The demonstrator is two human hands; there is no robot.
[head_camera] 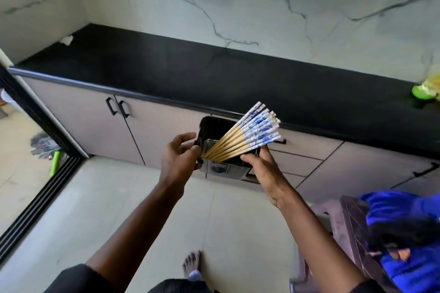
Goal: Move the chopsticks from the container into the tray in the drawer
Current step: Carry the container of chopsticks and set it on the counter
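A: Right hand [262, 169] clamped round fanned bamboo chopsticks with blue-white patterned tops [252, 131], at the bare wood. Left hand [177, 162] curled on black rounded plastic container [214, 128], tips inside.

B: Probably light, stiff, slick, prone to scatter. Best gripped mid-bundle. Beyond: black stone countertop [214, 74], beige cabinet doors [83, 116], pale floor tiles [214, 216].

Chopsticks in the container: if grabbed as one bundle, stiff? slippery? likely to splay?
Likely stiff: the chopsticks are straight though leaning out of the container. Probably apt to splay: they already fan apart at the blue-patterned ends, so a loose grip may scatter them. The patterned tops look glossy, maybe slippery; the bare wood lower down should grip better.
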